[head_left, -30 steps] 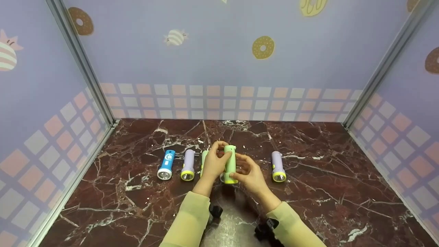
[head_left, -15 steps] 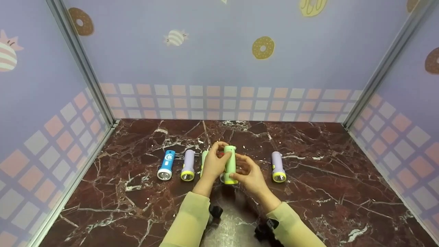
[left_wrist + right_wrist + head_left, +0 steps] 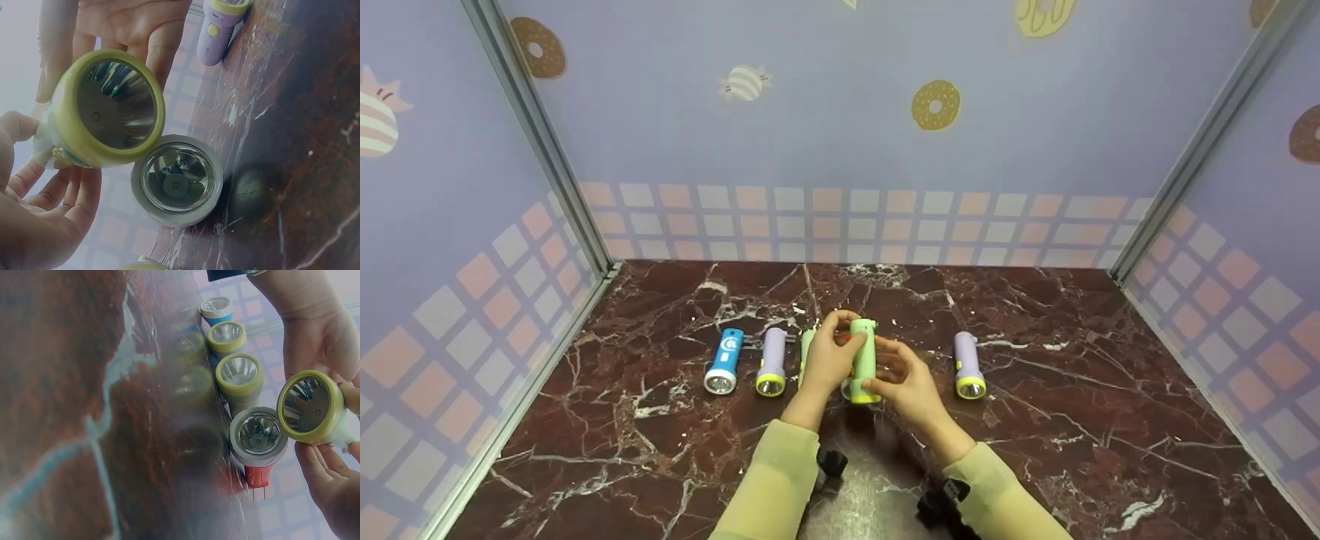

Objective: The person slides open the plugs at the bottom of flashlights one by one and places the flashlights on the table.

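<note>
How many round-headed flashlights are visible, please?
6: blue-white flashlight far left; purple-yellow flashlight beside it; green-yellow flashlight partly behind the left hand; red-grey flashlight below the raised green-yellow flashlight; another purple-yellow flashlight far right. Others may be hidden.

Green, yellow-rimmed flashlight (image 3: 865,361), unlit, aloft
</note>
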Tool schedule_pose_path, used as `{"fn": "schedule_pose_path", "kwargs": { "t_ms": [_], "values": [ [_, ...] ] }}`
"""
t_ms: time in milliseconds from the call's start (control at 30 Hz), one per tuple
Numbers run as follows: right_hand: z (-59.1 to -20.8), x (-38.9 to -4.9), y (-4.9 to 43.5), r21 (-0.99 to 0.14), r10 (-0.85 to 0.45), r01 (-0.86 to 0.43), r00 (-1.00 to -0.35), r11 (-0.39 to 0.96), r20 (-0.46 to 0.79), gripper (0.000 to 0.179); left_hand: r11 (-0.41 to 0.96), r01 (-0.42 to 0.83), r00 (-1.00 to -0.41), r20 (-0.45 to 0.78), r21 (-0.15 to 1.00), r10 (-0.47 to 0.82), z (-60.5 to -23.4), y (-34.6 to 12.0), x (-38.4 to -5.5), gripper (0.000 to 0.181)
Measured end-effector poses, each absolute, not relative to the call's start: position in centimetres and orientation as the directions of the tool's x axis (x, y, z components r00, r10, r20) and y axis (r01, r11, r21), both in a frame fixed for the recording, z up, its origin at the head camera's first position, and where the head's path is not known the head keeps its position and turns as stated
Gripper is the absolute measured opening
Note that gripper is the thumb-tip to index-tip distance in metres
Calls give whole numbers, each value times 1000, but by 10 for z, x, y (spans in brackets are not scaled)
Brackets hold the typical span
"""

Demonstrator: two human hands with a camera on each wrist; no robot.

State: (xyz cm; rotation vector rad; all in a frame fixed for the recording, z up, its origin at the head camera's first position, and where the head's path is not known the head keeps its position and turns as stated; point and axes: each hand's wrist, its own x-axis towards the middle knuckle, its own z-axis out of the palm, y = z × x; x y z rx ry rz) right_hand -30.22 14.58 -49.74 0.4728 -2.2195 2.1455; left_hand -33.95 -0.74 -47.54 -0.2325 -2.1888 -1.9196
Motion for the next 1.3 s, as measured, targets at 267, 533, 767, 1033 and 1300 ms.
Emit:
{"fn": "schedule_pose_path", "kwargs": {
  "t_ms": [267, 533, 767, 1033, 1300],
  "values": [
    [-498, -302, 145, -978, -207, -208, -957, 0, 204, 68, 145, 291, -954, 298, 946, -33, -477, -7, -338, 27],
    [-499, -302, 146, -979, -206, -205, -958, 6, 199, 68, 135, 274, -960, 279, 952, -18, -477, -9, -339, 26],
    [-500, -303, 146, -971, -209, -239, -950, 13, 231, 68, 167, 278, -959, 282, 946, -5, -477, -9, -340, 29],
    [-498, -302, 145, -970, -206, -243, -949, -6, 239, 68, 172, 272, -961, 278, 947, -8, -476, -9, -338, 30],
    [-499, -303, 145, -967, -204, -253, -947, 0, 248, 66, 185, 263, -963, 270, 947, -10, -477, -9, -339, 30]
  ]
}}
